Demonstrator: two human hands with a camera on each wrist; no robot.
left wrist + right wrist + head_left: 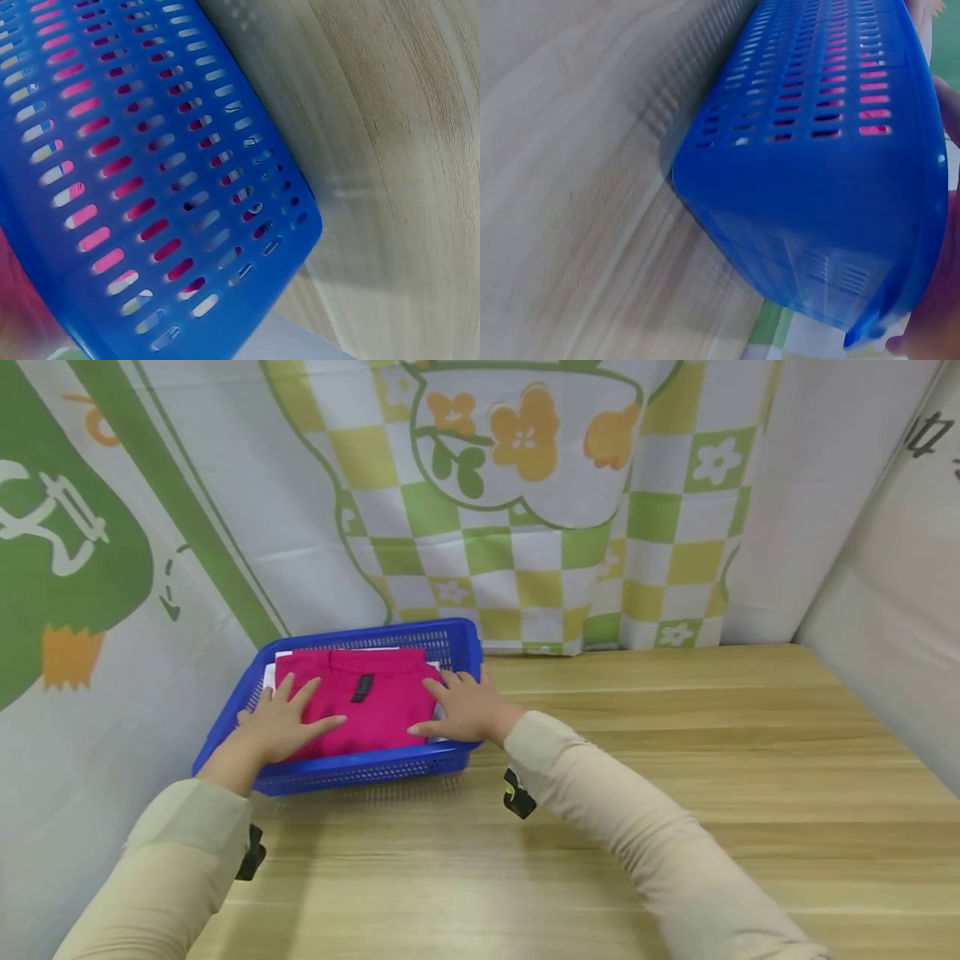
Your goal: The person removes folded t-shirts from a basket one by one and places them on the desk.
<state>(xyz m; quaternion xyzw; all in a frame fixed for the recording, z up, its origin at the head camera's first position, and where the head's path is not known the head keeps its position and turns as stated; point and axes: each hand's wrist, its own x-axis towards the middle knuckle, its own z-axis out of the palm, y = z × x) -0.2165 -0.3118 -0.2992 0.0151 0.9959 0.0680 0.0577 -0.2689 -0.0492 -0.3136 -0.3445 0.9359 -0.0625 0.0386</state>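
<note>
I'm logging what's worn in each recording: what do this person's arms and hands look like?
The sleeves are long and beige, with paler, greyish cuffs. The left hand and right hand are ungloved. A small black device shows beside each cuff; the right one has a yellowish patch. No cables can be made out.

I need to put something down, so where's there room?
The wooden table is bare between the right sleeve, checkered curtain and right wall. A smaller patch lies before the blue basket, between that sleeve and the left sleeve. The basket's crowded: pink cloth, left hand, right hand.
</note>
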